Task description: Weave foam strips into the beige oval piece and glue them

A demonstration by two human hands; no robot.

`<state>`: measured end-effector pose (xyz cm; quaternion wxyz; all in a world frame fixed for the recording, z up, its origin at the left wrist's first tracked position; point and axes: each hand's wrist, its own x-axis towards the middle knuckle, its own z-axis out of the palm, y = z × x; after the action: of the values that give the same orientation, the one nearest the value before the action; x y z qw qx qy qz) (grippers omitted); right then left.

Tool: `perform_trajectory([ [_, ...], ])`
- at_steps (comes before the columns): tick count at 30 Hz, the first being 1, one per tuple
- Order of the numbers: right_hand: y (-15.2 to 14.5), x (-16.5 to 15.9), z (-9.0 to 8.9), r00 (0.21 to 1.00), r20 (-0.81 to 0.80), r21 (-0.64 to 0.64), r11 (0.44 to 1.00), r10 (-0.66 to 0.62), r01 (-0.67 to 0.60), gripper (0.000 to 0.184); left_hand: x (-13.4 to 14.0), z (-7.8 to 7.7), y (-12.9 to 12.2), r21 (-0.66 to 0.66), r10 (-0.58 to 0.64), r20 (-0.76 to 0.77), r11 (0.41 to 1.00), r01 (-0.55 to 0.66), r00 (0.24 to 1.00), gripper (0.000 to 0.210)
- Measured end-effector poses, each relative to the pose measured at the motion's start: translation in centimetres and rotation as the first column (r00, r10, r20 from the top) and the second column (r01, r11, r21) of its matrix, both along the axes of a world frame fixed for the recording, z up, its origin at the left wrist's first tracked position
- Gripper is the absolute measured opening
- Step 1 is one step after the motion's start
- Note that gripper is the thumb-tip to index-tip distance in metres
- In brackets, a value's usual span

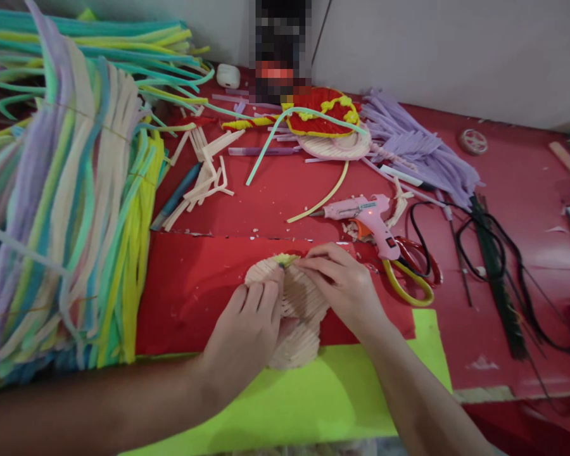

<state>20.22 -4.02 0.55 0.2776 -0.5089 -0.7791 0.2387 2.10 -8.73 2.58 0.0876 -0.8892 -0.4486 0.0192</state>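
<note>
A cream, ribbed piece made of pipe cleaners (297, 345) lies over the red and lime sheets in front of me. My left hand (249, 320) grips it from the left, fingers curled at its upper part. At its top edge sits a short yellow pipe cleaner (285, 259), whose right end is pinched between the fingertips of my right hand (339, 282). Part of the cream piece is hidden behind my fingers. Just beyond my right hand lies a pink glue gun (365, 212), nozzle to the left, with yellow-handled scissors (411, 285) by its grip.
Bundled pastel pipe cleaners (76, 190) are heaped on the left. Purple pipe cleaners (422, 149) and a red-and-yellow piece (320, 111) lie at the back. Cream offcuts (204, 171) are scattered left of centre. A black cable (503, 247) loops across the right side.
</note>
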Motion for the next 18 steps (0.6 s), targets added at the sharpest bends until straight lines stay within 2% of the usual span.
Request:
perform_trajectory([
  [18,-0.15,-0.06,-0.13,0.999,0.033,-0.005,1.000,0.005,-0.005,0.019,-0.02,-0.05,0.22,-0.012,0.000,0.045,1.000,0.001,0.999,0.048],
])
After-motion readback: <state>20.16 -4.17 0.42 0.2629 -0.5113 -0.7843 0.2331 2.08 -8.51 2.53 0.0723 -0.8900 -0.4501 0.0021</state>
